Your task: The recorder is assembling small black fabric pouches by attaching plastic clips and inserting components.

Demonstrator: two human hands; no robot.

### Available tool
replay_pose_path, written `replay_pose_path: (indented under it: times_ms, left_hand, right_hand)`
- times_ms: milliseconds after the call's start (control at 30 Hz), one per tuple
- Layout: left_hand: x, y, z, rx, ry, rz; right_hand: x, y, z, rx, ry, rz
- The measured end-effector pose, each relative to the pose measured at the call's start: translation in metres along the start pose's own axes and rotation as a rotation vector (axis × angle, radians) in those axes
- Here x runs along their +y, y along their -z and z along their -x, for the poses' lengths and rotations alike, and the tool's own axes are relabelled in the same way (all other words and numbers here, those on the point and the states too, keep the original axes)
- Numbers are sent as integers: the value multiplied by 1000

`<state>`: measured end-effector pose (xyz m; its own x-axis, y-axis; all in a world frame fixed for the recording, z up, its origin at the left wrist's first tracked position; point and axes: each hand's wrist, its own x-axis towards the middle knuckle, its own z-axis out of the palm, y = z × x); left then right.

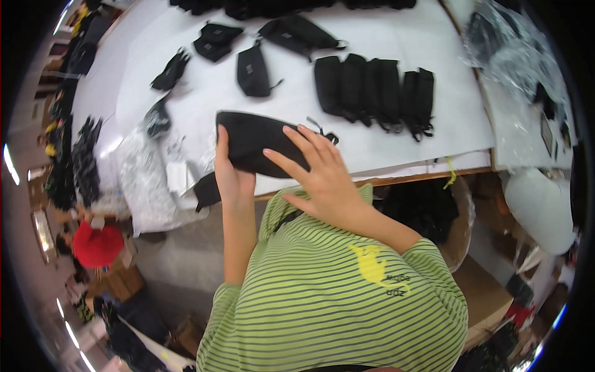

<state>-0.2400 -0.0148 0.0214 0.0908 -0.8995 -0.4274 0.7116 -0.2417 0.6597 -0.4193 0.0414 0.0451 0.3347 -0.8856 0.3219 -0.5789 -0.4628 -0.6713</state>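
Observation:
A black fabric pouch [248, 139] with a cord loop at its right end is held up just over the near edge of the white table [291, 77]. My left hand [232, 167] grips its left end, thumb along the near side, the other fingers mostly hidden by the pouch. Across the pouch's right part lies my right hand [316, 167], fingers stretched out and spread on the fabric. Beyond it sit several loose black pouches, one [253, 71] standing nearest. To the right, a row of black pouches [356, 90] lies side by side.
Clear plastic bags [149, 180] and a small white stack [180, 178] lie at the table's left. Another black piece [207, 191] hangs at the near edge. More plastic [520, 53] covers the right side. Below the table stands a bin [460, 229] with black items; a cardboard box [486, 297] is beside it.

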Motion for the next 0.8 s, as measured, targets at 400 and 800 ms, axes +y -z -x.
replay_pose_path:
  times_ms: [400, 800]
  left_hand:
    - [-37, 70, -36, -7, 34, -461]
    - [-53, 206, -33, 287, -543, -1832]
  right_hand:
    - [191, 43, 43, 789, -437, -96]
    - [221, 34, 40, 653, -511, 523]
